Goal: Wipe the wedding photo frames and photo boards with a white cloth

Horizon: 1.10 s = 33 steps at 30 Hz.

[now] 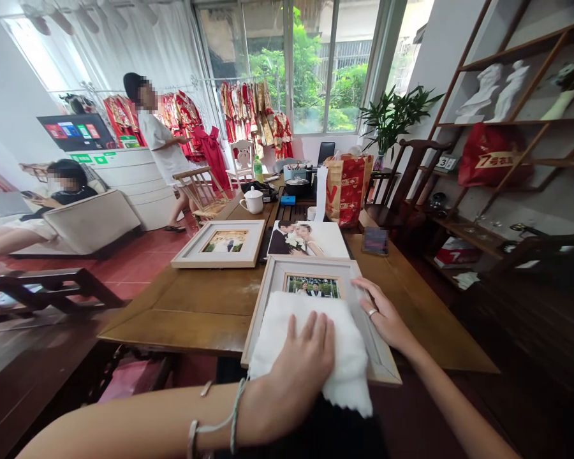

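A white cloth (pixel 349 338) with a zigzag edge lies over the lower part of a light wooden picture frame (pixel 387 366). My left hand (pixel 301 357) presses flat on the cloth, fingers stretched out, with bracelets at the wrist. At the frame's right edge, my right hand (pixel 385 312), wearing a ring, grips the border. The frame leans tilted on the near side of the table. Above the cloth shows a framed photo (pixel 310 285) of two people. Farther off lie a second picture frame (pixel 261 255) on the left and an unframed couple print (pixel 332 241) behind.
On the wooden table (pixel 196 312) stand a white lidded teapot (pixel 253 201), a red and brown paper bag (pixel 347 191) and a small dark device (pixel 375 242). One person (pixel 157 140) stands at left; another (pixel 64 191) sits. Shelves (pixel 511 121) line the right side.
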Available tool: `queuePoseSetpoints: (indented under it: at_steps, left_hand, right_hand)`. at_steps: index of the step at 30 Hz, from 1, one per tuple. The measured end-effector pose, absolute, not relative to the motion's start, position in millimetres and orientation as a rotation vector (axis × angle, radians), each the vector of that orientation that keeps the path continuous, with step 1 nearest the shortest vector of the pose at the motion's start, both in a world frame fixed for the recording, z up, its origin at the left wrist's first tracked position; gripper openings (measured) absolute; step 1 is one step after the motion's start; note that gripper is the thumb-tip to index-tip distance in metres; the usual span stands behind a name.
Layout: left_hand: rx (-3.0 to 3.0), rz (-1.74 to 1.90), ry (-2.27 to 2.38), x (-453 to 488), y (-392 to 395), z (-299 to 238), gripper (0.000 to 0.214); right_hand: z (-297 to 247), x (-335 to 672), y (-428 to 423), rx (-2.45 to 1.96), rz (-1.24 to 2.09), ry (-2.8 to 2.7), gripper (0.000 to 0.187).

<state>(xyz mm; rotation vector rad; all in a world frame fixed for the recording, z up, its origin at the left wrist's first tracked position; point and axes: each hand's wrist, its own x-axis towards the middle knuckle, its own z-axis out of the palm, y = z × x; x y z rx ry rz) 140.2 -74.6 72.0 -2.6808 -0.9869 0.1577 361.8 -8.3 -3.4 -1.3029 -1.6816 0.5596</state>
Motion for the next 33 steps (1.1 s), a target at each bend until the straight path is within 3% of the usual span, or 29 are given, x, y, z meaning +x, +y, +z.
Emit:
queuePoseSetpoints:
  at_steps: [5, 12, 26, 33]
  left_hand:
    - [-2.411, 0.068, -1.289, 144.9, -12.3, 60.8, 0.050]
    - [-2.411, 0.000, -1.303, 141.1, 51.3, 66.7, 0.054]
    - [-2.686, 0.252, -1.090, 96.9, -99.3, 65.4, 0.048]
    - [-2.753, 0.166, -1.269, 94.5, -52.2, 75.2, 0.068]
  right_hand:
    - [-3.4, 362.6, -8.1, -1.314, 0.566, -1.673, 0.036]
    - [-4.4, 363.0, -6.6, -1.309, 0.568, -1.671, 0.036]
    - [-3.4, 362.7, -10.0, -1.296, 0.567, -1.673, 0.039]
    - [-2.5, 362.1, -11.8, -1.289, 0.596, -1.682, 0.045]
